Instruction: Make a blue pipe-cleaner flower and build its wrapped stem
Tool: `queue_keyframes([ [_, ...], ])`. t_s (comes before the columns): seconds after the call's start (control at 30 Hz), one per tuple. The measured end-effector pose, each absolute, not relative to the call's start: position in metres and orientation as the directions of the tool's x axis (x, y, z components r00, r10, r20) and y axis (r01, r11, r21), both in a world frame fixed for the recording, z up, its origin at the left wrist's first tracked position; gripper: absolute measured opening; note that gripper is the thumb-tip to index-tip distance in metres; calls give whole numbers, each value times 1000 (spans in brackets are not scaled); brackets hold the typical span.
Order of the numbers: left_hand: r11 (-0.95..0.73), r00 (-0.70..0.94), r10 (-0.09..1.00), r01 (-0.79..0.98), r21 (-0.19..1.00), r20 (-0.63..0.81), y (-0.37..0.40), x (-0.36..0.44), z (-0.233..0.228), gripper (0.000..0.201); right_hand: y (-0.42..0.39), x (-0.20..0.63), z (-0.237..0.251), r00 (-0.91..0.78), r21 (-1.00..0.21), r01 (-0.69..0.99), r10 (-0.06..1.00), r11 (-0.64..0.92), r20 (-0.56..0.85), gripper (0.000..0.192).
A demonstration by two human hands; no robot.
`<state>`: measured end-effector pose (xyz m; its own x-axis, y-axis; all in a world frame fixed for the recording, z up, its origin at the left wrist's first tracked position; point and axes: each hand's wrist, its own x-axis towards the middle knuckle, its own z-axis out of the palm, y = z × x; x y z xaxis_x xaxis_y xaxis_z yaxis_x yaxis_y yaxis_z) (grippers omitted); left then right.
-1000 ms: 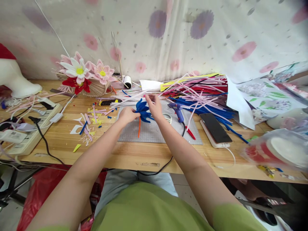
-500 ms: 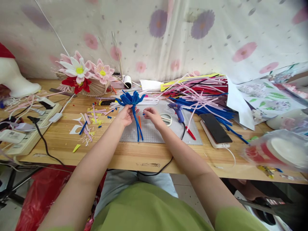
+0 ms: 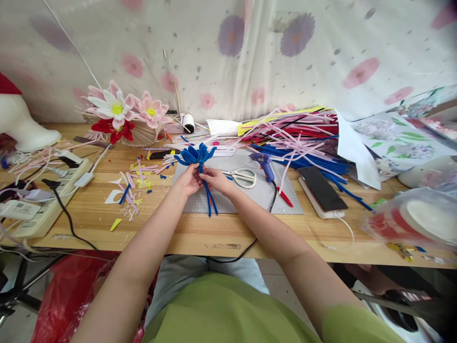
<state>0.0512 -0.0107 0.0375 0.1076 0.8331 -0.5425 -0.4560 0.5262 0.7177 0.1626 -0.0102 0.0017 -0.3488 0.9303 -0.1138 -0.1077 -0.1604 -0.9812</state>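
A blue pipe-cleaner flower (image 3: 195, 155) stands upright over the grey cutting mat (image 3: 250, 197), its blue stems hanging down toward the mat. My left hand (image 3: 188, 180) grips it just below the petals. My right hand (image 3: 214, 178) pinches the same stems from the right, touching my left hand. An orange stem shows among the blue ones. White-handled scissors (image 3: 242, 177) lie on the mat just right of my hands, and a blue glue gun (image 3: 264, 165) lies beyond them.
A heap of pink, red and blue pipe cleaners (image 3: 300, 138) fills the back right. A phone (image 3: 322, 188) lies right of the mat. Finished flowers (image 3: 123, 112) stand back left, a power strip (image 3: 43, 200) and cables left, cut scraps (image 3: 133, 183) near the mat.
The flower went from low and tilted to upright. My right hand left the petals, dropped to the mat, then closed on the stems beside my left hand.
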Motion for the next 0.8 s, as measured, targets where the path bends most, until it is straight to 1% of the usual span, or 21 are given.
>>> queue_keyframes([
  [0.1,501,141,855,-475,723,-500,-13,48,35,17,-10,163,0,-346,-984,-84,931,-157,-119,16],
  [0.23,507,218,859,-479,716,-463,-15,44,33,28,-8,163,-3,-355,-979,-110,927,-173,-124,20],
  [0.3,499,221,865,-476,724,-450,-15,44,32,29,-7,163,-5,-356,-977,-110,925,-183,-133,18],
  [0.43,472,118,873,-452,757,-474,-13,50,31,22,-5,163,-10,-339,-986,-65,933,-154,-123,15],
  [0.6,453,-3,864,-432,780,-504,-9,57,28,14,-3,161,-13,-315,-996,49,945,-77,-89,14],
  [0.7,436,-20,870,-434,788,-492,-9,56,28,17,-2,159,-11,-310,-995,80,947,-61,-83,13],
  [0.8,421,25,887,-457,784,-462,-9,53,29,20,-2,158,-10,-309,-997,65,949,-50,-68,16],
])
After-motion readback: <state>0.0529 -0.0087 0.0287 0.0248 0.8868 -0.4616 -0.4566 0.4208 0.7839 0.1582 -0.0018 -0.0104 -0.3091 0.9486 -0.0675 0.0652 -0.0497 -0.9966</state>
